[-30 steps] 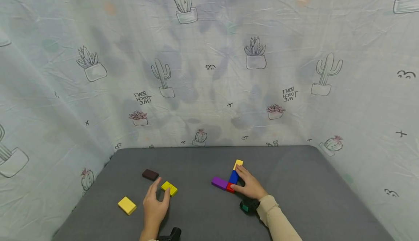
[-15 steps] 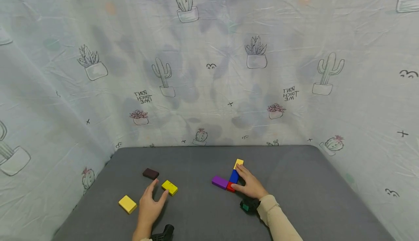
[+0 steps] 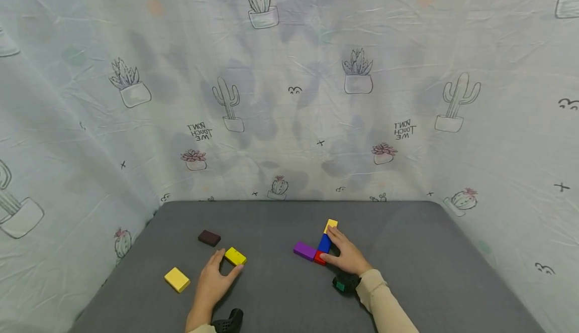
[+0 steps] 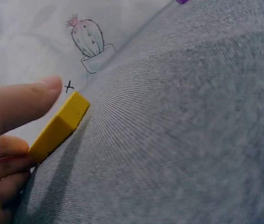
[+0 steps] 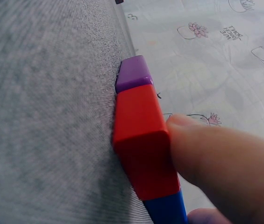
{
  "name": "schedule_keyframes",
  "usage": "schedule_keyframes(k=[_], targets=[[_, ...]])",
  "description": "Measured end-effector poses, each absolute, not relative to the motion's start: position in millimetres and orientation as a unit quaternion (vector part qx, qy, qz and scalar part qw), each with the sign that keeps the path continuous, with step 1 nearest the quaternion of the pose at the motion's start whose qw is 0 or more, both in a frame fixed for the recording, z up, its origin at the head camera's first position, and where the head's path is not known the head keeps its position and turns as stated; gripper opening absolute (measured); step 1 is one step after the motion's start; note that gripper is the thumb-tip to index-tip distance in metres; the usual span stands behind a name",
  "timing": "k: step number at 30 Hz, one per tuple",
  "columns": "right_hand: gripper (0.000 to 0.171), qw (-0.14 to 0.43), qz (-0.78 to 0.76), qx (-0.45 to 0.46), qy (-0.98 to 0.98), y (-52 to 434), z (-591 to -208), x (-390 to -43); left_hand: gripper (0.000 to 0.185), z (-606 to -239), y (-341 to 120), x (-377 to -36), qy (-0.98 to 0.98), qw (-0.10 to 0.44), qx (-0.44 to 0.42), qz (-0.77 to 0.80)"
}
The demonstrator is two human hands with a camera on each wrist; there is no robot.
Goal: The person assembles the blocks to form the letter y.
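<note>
- Two hands are laid on a grey mat point(image 3: 280, 293), well apart from each other, with seven small blocks spread between and around them.
- A yellow block point(image 3: 235, 256) is pinched by the left hand point(image 3: 212, 284): the thumb is set at its right corner and the index finger at its left side, with the block lying flat on the mat.
- In the left wrist view the same yellow block point(image 4: 59, 126) is seen edge-on, with a fingertip point(image 4: 47, 86) curled over its far end and the other fingers tucked beneath.
- A second yellow block point(image 3: 177, 279) is found just left of that hand, apart from it, and a dark brown block point(image 3: 209, 237) lies beyond the fingertips, untouched.
- The right hand point(image 3: 346, 256) is rested against a joined row of blocks, fingers laid straight and relaxed along it, nothing being clasped.
- That row is made up of a red block point(image 3: 319, 258) at the near end, a blue block point(image 3: 323, 243) touching it, and a small yellow block point(image 3: 330, 225) at the far end.
- A purple block point(image 3: 304, 250) is set touching the red block's left side.
- In the right wrist view the thumb point(image 5: 216, 154) is pressed flat against the red block point(image 5: 143, 140), with the purple block point(image 5: 132, 72) butted against its far end.
- A cactus-printed cloth point(image 3: 289, 82) is hung behind and beside the mat.
</note>
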State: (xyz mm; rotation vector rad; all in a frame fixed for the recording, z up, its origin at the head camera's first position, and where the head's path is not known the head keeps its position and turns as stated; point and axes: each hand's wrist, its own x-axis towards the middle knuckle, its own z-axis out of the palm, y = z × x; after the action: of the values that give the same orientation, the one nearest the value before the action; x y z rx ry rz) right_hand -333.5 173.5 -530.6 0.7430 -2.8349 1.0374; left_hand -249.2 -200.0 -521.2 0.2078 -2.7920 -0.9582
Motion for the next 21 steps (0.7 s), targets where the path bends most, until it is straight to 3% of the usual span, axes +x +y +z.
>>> schedule_keyframes(k=[21], targets=[[0.081, 0.018, 0.336, 0.242, -0.91, 174.6, -529.7, -332.3, 0.073, -523.1, -198.9, -253.6, -0.942, 0.095, 0.069, -0.315]])
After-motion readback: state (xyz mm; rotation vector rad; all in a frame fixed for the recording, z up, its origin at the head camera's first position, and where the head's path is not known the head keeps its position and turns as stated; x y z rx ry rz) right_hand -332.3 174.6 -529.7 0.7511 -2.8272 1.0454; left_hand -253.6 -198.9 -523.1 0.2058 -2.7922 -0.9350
